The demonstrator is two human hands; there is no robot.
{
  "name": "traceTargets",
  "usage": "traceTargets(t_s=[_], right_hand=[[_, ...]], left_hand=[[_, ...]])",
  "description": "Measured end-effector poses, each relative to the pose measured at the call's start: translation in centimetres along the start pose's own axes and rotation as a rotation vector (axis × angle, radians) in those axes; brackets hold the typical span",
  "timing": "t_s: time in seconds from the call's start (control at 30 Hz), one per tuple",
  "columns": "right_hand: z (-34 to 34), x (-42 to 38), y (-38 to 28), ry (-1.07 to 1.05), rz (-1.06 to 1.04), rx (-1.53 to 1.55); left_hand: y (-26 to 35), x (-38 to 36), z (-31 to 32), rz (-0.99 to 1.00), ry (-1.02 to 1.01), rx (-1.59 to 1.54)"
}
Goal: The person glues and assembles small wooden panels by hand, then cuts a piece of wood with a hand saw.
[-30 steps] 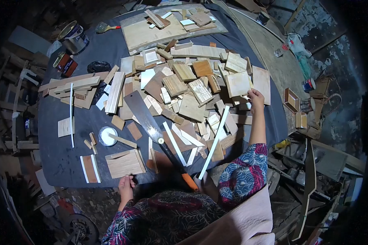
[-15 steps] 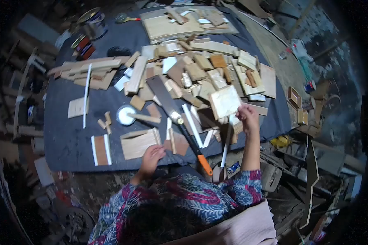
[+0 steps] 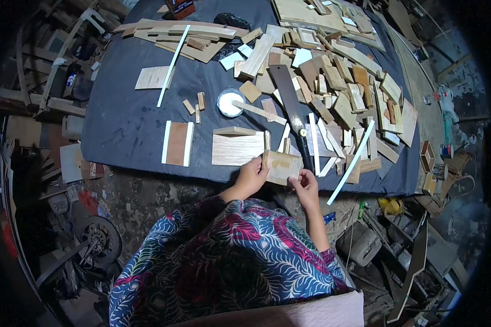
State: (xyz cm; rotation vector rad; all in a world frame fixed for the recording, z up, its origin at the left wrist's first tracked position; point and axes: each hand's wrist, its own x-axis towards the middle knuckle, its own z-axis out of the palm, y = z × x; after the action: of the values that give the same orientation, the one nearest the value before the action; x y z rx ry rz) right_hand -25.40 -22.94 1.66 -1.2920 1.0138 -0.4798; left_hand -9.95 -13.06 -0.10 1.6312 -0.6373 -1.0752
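Observation:
A small rectangular wooden block with a stained, yellowish face is held at the table's front edge. My left hand grips its left end and my right hand pinches its lower right corner. Just beyond, a wooden panel lies flat with narrow strips standing along its back and right. A handsaw rests to the right, its grip partly hidden behind the block. Behind the panel stands a round tub of white paste, with a flat wooden stick laid across its rim.
A heap of wood offcuts covers the table's right side. A brown panel with white edges and short wooden pegs lie at left. One long white strip overhangs the front edge. Jerrycans and scrap crowd the floor at right.
My right hand has brought the block from over the offcut heap down and left to the front edge. My left hand has left the panel and taken hold of the block. The view has shifted.

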Motion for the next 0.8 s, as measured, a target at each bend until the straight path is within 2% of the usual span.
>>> traceTargets(t_s=[0.07, 0.13, 0.2, 0.23, 0.27, 0.33, 0.4, 0.47, 0.5, 0.53, 0.6, 0.8], right_hand=[[1.4, -0.4, -0.7, -0.073, -0.002, -0.046], [3.3, -0.9, -0.6, -0.068, -0.073, -0.106], [4.9, -2.0, -1.3, -0.162, -0.166, -0.269], [5.6, -2.3, -1.9, -0.182, -0.198, -0.391], [6.1, -2.3, -1.3, -0.196, -0.198, -0.387], [7.1, -2.0, 1.6, -0.183, -0.201, -0.278], [7.6, -1.3, 3.5, -0.192, -0.149, -0.2], [7.9, -0.6, 3.8, -0.221, -0.07, -0.123], [7.9, -0.1, 4.0, -0.285, 0.019, -0.115], [7.9, 0.1, 4.2, -0.284, 0.022, -0.118], [8.3, 0.3, 4.2, -0.387, 0.198, -0.029], [10.1, 0.7, 5.1, -0.416, 0.287, 0.045]], left_hand=[[-1.2, -0.3, -1.1, 0.001, 0.023, -0.024], [-1.5, -0.9, -2.5, 0.004, 0.049, -0.047], [-1.6, -1.9, -4.0, -0.034, 0.112, -0.142], [-1.6, -2.5, -4.6, 0.016, 0.145, -0.07], [-1.4, -3.0, -5.1, 0.012, 0.159, -0.068], [-1.0, -4.1, -5.9, 0.166, 0.278, 0.228], [-2.0, -4.5, -6.4, 0.171, 0.277, 0.233], [-1.5, -4.9, -6.6, 0.173, 0.235, -0.169], [-1.9, -4.8, -7.1, 0.069, 0.227, -0.183], [-2.4, -4.8, -7.5, 0.066, 0.226, -0.186], [-2.8, -4.8, -8.1, -0.075, 0.191, -0.256], [-2.3, -4.9, -9.8, -0.09, 0.223, -0.311]])
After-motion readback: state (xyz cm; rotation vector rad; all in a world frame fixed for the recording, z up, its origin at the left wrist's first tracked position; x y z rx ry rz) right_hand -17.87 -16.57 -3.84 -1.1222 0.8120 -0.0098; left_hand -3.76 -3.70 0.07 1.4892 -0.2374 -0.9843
